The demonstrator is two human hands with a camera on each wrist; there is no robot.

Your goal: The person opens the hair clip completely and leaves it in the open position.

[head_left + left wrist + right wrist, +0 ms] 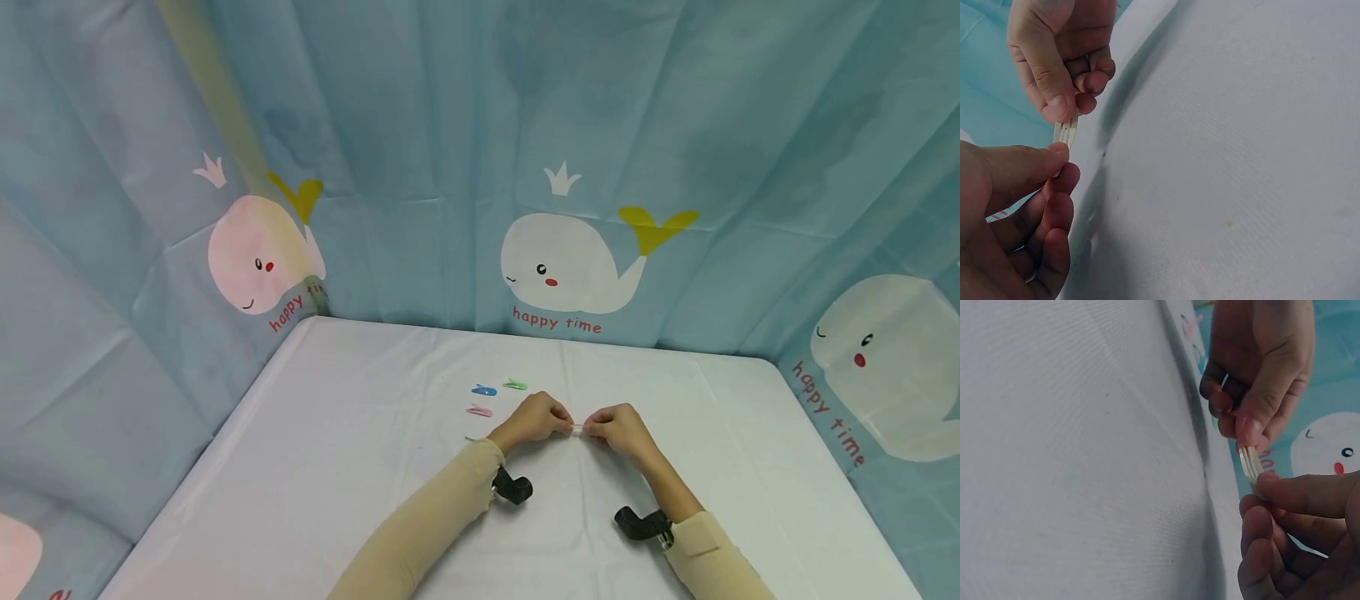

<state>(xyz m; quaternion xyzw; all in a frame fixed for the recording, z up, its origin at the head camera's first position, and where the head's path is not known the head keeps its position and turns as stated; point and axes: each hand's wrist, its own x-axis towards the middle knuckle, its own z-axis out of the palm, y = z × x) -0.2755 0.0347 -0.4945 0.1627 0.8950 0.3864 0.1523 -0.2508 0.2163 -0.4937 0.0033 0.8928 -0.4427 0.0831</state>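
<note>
A small cream-coloured hair clip [577,429] is stretched between both hands above the white table. My left hand [536,418] pinches one end of it between thumb and index finger. The opposite end is pinched the same way by my right hand [619,429]. Between the fingertips, the left wrist view shows the slotted middle of the hair clip [1066,130]; both its ends are covered by fingers. Seen from the right wrist, the hair clip [1250,464] looks slightly bowed, with narrow parallel strips.
Left of the hands, a blue hair clip [484,390], a green hair clip [515,384] and a pink hair clip [480,410] lie on the white tablecloth [360,417]. A thin object [471,438] is partly hidden by the left sleeve. A blue whale-print curtain [420,167] surrounds the table.
</note>
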